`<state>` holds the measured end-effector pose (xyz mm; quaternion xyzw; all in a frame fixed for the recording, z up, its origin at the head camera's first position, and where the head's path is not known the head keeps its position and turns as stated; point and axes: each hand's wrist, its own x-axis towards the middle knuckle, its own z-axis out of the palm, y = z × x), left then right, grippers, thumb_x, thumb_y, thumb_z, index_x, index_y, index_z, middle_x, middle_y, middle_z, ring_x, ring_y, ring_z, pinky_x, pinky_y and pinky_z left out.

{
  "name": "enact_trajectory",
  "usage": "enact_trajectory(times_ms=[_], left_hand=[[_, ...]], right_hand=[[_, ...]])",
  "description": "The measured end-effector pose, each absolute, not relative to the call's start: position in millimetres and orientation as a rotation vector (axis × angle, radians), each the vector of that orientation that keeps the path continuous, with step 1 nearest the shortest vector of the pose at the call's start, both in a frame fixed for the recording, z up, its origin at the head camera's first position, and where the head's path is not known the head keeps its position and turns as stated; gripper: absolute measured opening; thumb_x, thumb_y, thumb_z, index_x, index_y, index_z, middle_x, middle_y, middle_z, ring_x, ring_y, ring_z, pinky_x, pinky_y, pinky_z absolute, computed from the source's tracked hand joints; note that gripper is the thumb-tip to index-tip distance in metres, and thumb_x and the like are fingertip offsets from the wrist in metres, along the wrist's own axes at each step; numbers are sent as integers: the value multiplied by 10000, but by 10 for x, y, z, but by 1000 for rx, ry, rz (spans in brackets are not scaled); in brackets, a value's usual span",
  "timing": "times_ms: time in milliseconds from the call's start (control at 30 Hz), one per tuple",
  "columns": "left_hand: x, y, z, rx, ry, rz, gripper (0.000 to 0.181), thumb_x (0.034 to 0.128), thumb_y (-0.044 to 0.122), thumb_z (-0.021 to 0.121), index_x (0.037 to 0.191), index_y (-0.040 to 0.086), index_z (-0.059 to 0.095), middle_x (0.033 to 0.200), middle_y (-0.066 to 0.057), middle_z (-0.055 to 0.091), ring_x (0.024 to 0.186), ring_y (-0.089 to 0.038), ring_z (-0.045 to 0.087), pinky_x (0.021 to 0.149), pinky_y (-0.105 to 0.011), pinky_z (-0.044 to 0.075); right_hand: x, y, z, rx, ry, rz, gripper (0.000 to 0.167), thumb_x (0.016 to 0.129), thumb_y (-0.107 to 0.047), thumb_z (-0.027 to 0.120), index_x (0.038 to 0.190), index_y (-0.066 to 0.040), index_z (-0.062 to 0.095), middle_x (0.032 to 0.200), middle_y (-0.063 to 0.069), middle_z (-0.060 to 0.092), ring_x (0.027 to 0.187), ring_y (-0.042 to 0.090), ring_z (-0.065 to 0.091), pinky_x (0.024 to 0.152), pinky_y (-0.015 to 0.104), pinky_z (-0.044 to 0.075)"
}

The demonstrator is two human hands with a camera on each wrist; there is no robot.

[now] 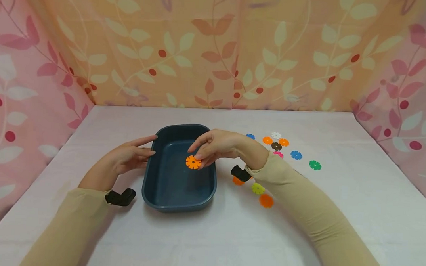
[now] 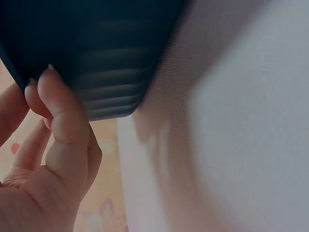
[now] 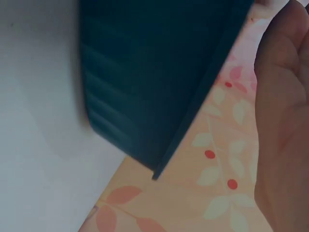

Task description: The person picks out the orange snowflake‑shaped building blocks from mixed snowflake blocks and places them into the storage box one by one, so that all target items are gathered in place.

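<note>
- While the R hand point(image 1: 216, 147) pinches it btw thumb & finger, an orange disc point(image 1: 193, 162) w/ notched edge hangs over the inside of the basin, face to the head cam
- R hand reaches in across the basin's R rim, fingers bent, palm side down; R wrist view has just the edge of this hand, nr the basin's outer wall
- Basin point(image 1: 171, 186) – dark blue, rounded corners, deep sides – stands upright on the table
- L hand point(image 1: 130, 157) at the basin's L side, fingers loosely spread, tips touching the rim – can't tell how firmly they press
- More discs lie on the table R of the basin, some nr or under the R forearm: white disc point(image 1: 276, 135) at the back, w/ two orange ones & a brown disc point(image 1: 276, 146) close by; pink disc point(image 1: 278, 154) partly covered by the sleeve; blue disc point(image 1: 296, 155) & green disc point(image 1: 315, 165) further R
- Nearer the front: yellow-green disc point(image 1: 257, 188) w/ a bright orange one just beside it, plus orange partly hidden behind the R wrist cam point(image 1: 240, 173)
- L wrist cam point(image 1: 121, 197), black too, sits at the L cuff; both sleeves beige
- Table point(image 1: 208, 244) has a white cloth; behind it a yellow-orange leaf-print backdrop point(image 1: 216, 50), pink leaf-print cloth both sides
</note>
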<state>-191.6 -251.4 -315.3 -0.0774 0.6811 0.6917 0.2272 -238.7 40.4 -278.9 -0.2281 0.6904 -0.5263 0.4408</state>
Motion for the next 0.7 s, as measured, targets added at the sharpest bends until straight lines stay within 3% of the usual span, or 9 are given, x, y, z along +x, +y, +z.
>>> enact_trajectory(times_ms=[100,367,700], left_hand=[[-1925,-2517,-3147,-205,1860,1922,714,974,-10,522,1568,143,157,908,-5,536,715,-106,574,709,-270,518],[-1934,-2526,-3157,-209,1835,1946,718,971,-30,517,1568,143,157,913,16,611,741,-109,610,717,-273,526],[-1937,-2519,-3169,-193,1803,1964,740,962,-30,537,1569,137,148,942,8,644,770,-120,630,736,-287,528]], right_hand=[[-2363,294,-2838,-548,1716,-1284,334,925,45,597,1255,78,558,863,96,711,715,183,698,837,402,540],[-2310,-9,-3015,-509,1739,-1211,326,901,29,646,1224,39,608,843,96,708,703,183,687,793,372,553],[-2246,-252,-3245,-501,1777,-1099,266,885,10,676,1151,15,668,760,72,692,662,158,671,614,276,507]])
